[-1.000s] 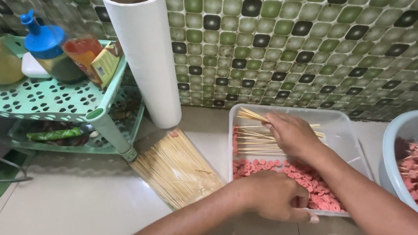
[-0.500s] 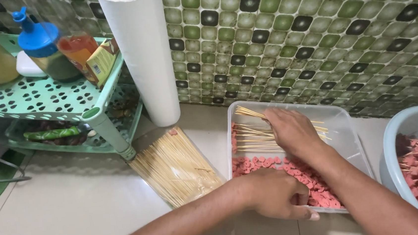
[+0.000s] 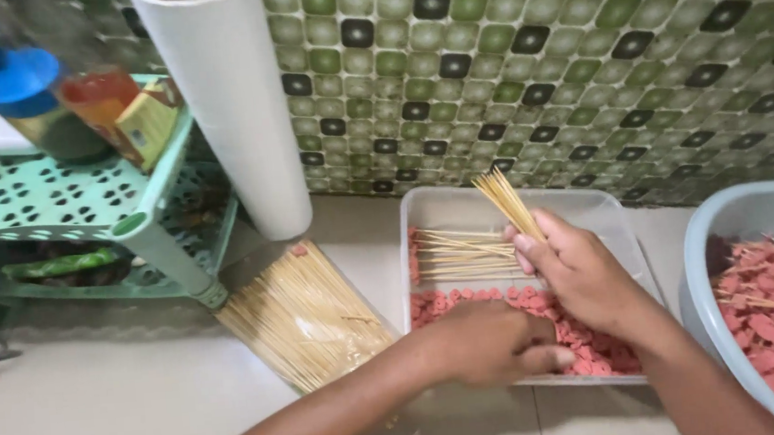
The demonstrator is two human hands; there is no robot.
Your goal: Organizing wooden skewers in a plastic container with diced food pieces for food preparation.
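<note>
Gripping a skewer bunch (image 3: 507, 202), the right hand (image 3: 581, 271) hovers over the clear tray (image 3: 609, 214); the left hand (image 3: 493, 343) pinches pink slices (image 3: 591, 349) inside it, loose skewers (image 3: 303, 316) lying left of the tray.

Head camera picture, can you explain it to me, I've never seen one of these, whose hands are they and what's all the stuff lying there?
The picture comes from a camera worn on a person's head, looking down, so both arms belong to the wearer; there is no machine. The right hand holds a small bunch of thin wooden skewers above a clear plastic tray. The left hand rests in that tray on pink sausage slices; more skewers, some with slices threaded on, lie at the tray's back. On the pale tiled floor to the left lies a bundle of bare skewers. At the right edge, a pale blue tub holds more pink pieces on sticks. Behind are a white pipe, a green plastic rack with bottles, and a green tiled wall.
</note>
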